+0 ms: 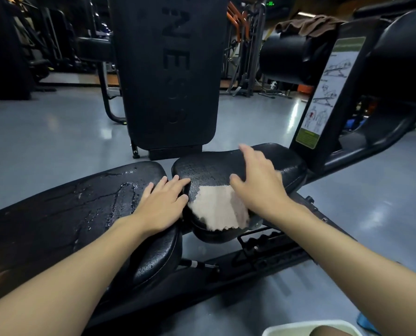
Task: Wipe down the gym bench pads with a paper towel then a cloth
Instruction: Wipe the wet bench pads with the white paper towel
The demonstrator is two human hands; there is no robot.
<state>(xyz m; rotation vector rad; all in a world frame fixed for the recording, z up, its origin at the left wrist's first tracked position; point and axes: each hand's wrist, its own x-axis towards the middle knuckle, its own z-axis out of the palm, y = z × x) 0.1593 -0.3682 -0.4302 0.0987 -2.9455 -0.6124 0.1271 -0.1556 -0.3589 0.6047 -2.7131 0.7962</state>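
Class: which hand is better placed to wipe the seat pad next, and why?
Right: the right hand presses the paper towel on the seat pad; the left hand rests bare on the wet long pad.

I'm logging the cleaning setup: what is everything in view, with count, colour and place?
Long black vinyl bench pad: one, black, wet, left.
Black vinyl seat pad: one, black, centre.
Beige paper towel: one, beige, on the seat pad.
Brown cloth: one, brown, draped over black roller pad, upper right.
Instruction placard: one, white and green, right.
Left hand: one, resting flat on long pad's end.
Right hand: one, pressing the paper towel.
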